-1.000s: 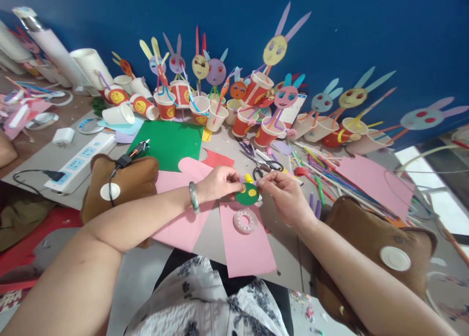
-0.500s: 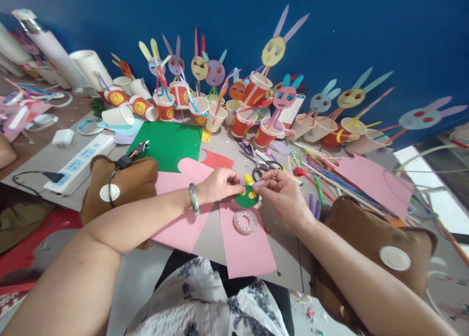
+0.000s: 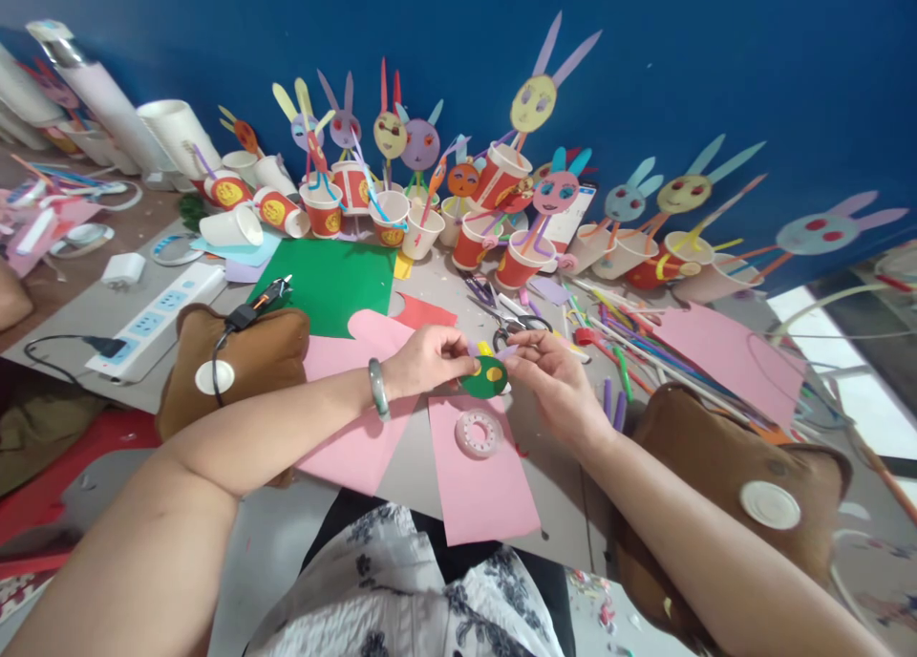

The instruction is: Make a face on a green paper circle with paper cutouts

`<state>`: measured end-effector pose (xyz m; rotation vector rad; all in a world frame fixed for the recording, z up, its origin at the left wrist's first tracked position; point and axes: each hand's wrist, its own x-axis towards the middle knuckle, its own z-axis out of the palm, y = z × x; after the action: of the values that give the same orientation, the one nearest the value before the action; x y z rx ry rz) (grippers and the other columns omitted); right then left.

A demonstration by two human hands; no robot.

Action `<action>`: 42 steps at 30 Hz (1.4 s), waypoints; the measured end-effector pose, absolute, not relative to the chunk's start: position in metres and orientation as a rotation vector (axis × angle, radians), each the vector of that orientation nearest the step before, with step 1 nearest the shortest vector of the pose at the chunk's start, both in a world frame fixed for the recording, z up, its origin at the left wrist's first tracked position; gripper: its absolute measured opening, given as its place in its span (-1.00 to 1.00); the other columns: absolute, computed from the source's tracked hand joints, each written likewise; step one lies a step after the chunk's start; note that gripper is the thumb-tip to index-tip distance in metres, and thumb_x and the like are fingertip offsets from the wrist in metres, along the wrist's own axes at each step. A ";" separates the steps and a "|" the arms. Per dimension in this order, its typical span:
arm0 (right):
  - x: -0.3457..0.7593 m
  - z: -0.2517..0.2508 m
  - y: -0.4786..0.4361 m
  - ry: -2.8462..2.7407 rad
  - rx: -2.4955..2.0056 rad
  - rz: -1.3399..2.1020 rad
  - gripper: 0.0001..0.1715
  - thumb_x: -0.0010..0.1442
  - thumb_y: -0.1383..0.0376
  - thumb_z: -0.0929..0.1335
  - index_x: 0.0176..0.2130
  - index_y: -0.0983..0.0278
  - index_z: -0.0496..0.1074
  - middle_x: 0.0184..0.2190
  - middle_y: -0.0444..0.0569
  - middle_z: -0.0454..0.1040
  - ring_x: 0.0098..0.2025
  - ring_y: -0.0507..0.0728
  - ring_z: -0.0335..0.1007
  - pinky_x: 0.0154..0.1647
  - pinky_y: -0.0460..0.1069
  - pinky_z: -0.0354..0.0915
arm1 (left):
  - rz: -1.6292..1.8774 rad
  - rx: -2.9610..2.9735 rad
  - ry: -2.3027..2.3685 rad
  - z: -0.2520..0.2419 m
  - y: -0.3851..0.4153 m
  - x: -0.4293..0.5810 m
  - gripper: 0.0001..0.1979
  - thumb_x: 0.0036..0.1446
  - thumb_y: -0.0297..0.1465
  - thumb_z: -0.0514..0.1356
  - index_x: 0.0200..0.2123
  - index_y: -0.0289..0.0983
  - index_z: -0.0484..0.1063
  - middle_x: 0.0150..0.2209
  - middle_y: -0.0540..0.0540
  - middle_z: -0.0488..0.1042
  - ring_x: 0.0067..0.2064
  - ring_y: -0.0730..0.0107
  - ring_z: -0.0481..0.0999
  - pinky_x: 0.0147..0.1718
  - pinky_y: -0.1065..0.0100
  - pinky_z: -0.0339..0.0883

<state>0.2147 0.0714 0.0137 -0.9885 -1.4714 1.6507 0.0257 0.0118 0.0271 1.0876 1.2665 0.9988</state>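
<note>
A green paper disc (image 3: 483, 382) with two yellow paper spots is held over the table, pinched at its left edge by my left hand (image 3: 432, 359). My right hand (image 3: 555, 380) is closed at the disc's upper right, thumb and fingertips on a small lilac paper strip (image 3: 509, 351). Whether that strip is joined to the disc, I cannot tell. Another lilac tip and a yellow piece (image 3: 484, 348) show just behind the disc. Below it, a roll of tape (image 3: 479, 434) lies on a pink paper sheet (image 3: 487, 504).
Paper cups with rabbit-face figures, such as a red cup (image 3: 525, 259), line the blue wall. Scissors (image 3: 501, 328) lie behind my hands. Green card (image 3: 326, 280), a power strip (image 3: 161, 318) and a brown cushion (image 3: 233, 351) are left; pipe cleaners (image 3: 623, 342) and another cushion (image 3: 716, 476), right.
My right fingertips have shifted slightly right, off the disc's edge. The disc has tilted a little, and its yellow spots show more clearly. My left hand keeps its pinch.
</note>
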 end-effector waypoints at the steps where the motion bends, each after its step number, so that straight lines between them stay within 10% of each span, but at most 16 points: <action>1: 0.214 0.014 0.072 -1.456 -0.988 1.650 -0.59 0.00 0.12 0.55 -0.20 0.20 0.43 -0.42 -0.15 0.49 -0.42 0.01 0.38 -0.39 -0.09 0.31 | 1.014 1.087 1.266 0.027 0.012 0.025 -0.81 0.10 -0.51 0.28 -0.49 -0.33 0.33 -0.60 0.08 0.39 -0.59 0.58 0.41 -0.60 0.52 0.24; 42: 0.213 0.013 0.068 -1.661 -1.043 1.491 -0.63 0.04 0.06 0.50 -0.53 0.25 0.42 -0.57 -0.14 0.44 -0.51 0.01 0.31 -0.44 -0.07 0.26 | 0.993 1.101 1.246 0.028 0.012 0.028 -0.81 0.11 -0.53 0.26 -0.52 -0.34 0.34 -0.64 0.08 0.38 -0.59 0.60 0.41 -0.59 0.56 0.25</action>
<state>0.2126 0.0678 0.0127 -1.0426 -1.6608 1.4914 0.0276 0.0125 0.0284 1.1009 1.2456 0.9929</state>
